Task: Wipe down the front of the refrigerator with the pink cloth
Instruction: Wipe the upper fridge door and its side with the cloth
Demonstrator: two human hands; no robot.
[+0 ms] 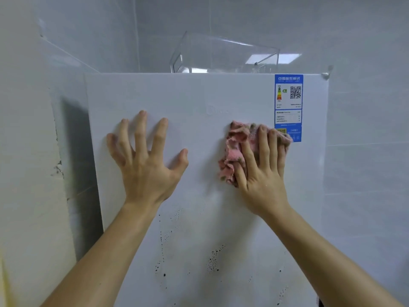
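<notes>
The white refrigerator front (199, 96) fills the middle of the head view. My right hand (263, 169) presses a crumpled pink cloth (235, 149) flat against the door, just left of a blue energy label (288, 103). The cloth's right edge overlaps the label's lower corner. My left hand (146, 160) rests on the door with fingers spread wide and holds nothing. Dark speckled spots (213, 260) mark the door's lower part, below both hands.
A clear plastic box (223, 54) stands on top of the refrigerator. Grey tiled wall lies behind and to the right. A dark gap (79, 165) separates the refrigerator's left side from a pale wall with chipped paint.
</notes>
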